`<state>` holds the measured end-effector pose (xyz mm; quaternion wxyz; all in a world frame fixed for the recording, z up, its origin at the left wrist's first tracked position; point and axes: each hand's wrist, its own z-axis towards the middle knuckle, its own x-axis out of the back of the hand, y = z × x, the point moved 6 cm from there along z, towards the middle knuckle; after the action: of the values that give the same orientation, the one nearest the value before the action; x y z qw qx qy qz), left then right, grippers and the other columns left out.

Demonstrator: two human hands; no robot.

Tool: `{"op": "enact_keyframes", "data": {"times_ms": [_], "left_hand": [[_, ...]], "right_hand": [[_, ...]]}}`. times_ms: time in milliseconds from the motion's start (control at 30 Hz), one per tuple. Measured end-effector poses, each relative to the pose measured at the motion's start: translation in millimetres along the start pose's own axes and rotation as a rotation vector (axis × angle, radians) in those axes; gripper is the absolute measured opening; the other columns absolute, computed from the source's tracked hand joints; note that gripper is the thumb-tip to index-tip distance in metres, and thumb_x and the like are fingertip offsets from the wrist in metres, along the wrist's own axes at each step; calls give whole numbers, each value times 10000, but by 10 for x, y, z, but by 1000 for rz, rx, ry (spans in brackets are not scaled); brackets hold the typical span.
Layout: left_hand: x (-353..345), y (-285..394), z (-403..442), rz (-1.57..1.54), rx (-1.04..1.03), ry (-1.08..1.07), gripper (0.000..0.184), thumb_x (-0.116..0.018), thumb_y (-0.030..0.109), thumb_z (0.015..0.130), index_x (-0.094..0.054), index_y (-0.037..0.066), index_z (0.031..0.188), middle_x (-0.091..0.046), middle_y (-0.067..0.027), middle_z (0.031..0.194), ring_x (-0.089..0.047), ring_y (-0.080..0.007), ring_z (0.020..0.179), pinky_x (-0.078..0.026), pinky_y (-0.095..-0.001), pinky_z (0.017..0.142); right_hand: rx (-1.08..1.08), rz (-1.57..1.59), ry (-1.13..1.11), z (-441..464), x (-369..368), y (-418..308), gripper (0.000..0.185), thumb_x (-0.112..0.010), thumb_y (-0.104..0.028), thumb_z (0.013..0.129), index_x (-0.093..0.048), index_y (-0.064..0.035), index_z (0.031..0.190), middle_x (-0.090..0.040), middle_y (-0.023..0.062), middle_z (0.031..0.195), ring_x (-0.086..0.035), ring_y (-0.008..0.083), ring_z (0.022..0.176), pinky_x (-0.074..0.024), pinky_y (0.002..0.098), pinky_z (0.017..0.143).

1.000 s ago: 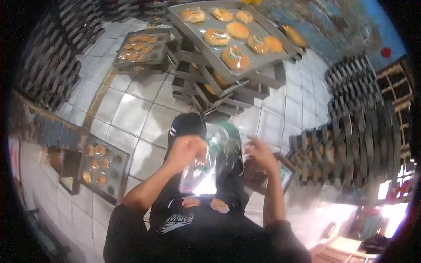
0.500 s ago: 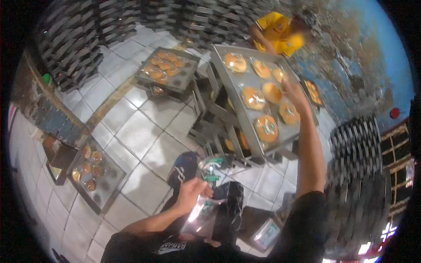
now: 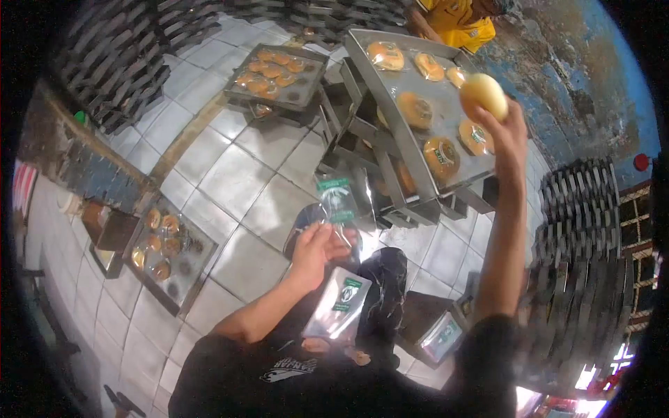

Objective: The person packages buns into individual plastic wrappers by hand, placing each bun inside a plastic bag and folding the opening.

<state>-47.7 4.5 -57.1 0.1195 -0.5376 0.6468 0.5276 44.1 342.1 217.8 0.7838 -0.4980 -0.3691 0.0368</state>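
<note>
A round golden bun [image 3: 483, 96] is in the grip of my right hand [image 3: 510, 134], raised above the right side of a metal tray [image 3: 359, 52]. Several buns in clear wrappers, among them a wrapped bun [image 3: 442, 158], lie on that tray. My left hand [image 3: 312, 256] pinches a clear plastic bag with green print [image 3: 337, 200] over my lap. The bag looks empty. Just below that hand, a stack of similar clear bags [image 3: 334, 306] rests on my lap.
The metal tray sits on a stack of trays. Another tray [image 3: 306, 104] with wrapped buns stands further back, and one more [image 3: 182, 299] lies on the left floor. A person in yellow [image 3: 460, 24] is beyond the big tray. Stacked trays [image 3: 575, 237] rise at right.
My right hand has lifted a bun off the tray, up and to the right. My left hand has moved slightly up and right, with the bag now held upright.
</note>
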Motion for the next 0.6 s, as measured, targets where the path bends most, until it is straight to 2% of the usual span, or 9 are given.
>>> {"op": "enact_keyframes", "data": {"times_ms": [33, 133, 200, 267, 300, 333, 467, 533, 600], "left_hand": [[-42, 61, 50, -66, -16, -6, 239, -585, 235, 1052, -618, 13, 1133, -716, -192, 1147, -723, -274, 998, -602, -390, 838], [-35, 128, 280, -167, -20, 97, 235, -606, 228, 1043, -615, 9, 1128, -706, -188, 1187, -697, -278, 1082, -583, -413, 911], [-14, 107, 460, -175, -58, 24, 274, -654, 259, 1020, -607, 7, 1119, -697, -181, 1212, -674, -291, 1134, -560, -438, 971], [-80, 64, 524, -177, 13, 66, 292, -657, 214, 1012, -564, -6, 1180, -698, -193, 1164, -708, -318, 1079, -587, -484, 960], [-194, 71, 446, -124, 60, 125, 336, -670, 251, 1005, -556, -11, 1182, -691, -205, 1149, -703, -324, 1089, -602, -487, 932], [-450, 154, 242, -96, 58, 82, 354, -681, 253, 997, -546, -20, 1177, -687, -209, 1149, -701, -324, 1082, -619, -480, 881], [-677, -17, 28, -6, 151, 59, 334, -601, 331, 1033, -591, 31, 1179, -694, -154, 1174, -693, -271, 1077, -594, -408, 891], [-777, -119, -114, -93, 306, -91, 366, -540, 389, 1048, -630, 65, 1193, -700, -122, 1185, -688, -237, 1093, -563, -388, 945], [-692, -209, -173, -86, 326, -162, 391, -528, 407, 1045, -646, 73, 1210, -702, -105, 1197, -687, -234, 1096, -542, -401, 983]], "right_hand": [[86, 125, 172, -370, 50, -249, 584, -758, -290, 929, -510, 3, 1369, -656, 158, 1235, -652, 236, 1125, -540, 382, 938], [-29, 638, 21, -1259, -363, -341, 656, -769, -314, 916, -492, 1, 1420, -655, 146, 1263, -646, 251, 1166, -563, 385, 957], [-136, 478, -41, -1910, -768, -289, 643, -820, -234, 866, -523, -10, 1391, -623, 148, 1320, -628, 246, 1202, -560, 391, 952], [102, 87, -1, -2508, -1206, -170, 492, -829, -93, 805, -563, -33, 1216, -648, 152, 1198, -645, 269, 1165, -537, 398, 962], [451, -59, -32, -2680, -1330, -291, 462, -799, 0, 771, -569, -48, 1168, -628, 183, 1205, -648, 330, 1145, -547, 399, 957], [588, -196, -2, -2823, -1438, -97, 420, -763, 60, 751, -581, -56, 1111, -632, 178, 1199, -651, 365, 1135, -560, 411, 946], [557, -206, 163, -2941, -1355, 159, 385, -720, 90, 732, -608, -71, 1064, -648, 147, 1177, -663, 362, 1143, -562, 447, 941], [580, -205, 201, -2973, -1310, 4, 377, -713, 82, 733, -615, -74, 1062, -649, 143, 1181, -662, 358, 1143, -544, 481, 968], [575, -375, 183, -2977, -1390, -129, 473, -789, 45, 707, -594, -89, 1116, -655, 146, 1167, -653, 323, 1175, -440, 546, 1099]]}}
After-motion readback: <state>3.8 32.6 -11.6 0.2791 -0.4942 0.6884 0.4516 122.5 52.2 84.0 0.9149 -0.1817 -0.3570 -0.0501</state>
